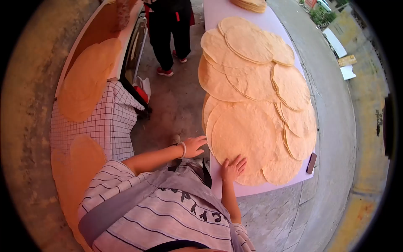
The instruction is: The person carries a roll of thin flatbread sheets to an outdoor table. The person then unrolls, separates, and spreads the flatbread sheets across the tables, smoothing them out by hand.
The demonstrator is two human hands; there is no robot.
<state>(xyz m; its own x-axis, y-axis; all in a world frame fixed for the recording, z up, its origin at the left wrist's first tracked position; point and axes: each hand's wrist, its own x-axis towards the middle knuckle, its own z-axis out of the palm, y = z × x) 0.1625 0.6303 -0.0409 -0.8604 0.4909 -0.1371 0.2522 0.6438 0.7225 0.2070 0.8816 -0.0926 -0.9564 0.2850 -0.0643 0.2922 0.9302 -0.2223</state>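
Large, thin round flatbreads (247, 134) lie in overlapping piles on a long pale table (256, 191). My right hand (234, 169) rests on the near edge of the front flatbread, its fingers spread and flat. To the left, my left hand (194, 146) stretches its fingers to the left rim of the same pile. Whether those fingertips touch the bread, I cannot tell. Neither hand holds anything.
A dark phone-like object (311, 163) lies at the table's right corner. More flatbreads (86, 80) lie on the left-hand table with a checked cloth (119, 113). Ahead, a person in black trousers (163, 38) stands between the tables. Another stack (249, 4) sits at the far end.
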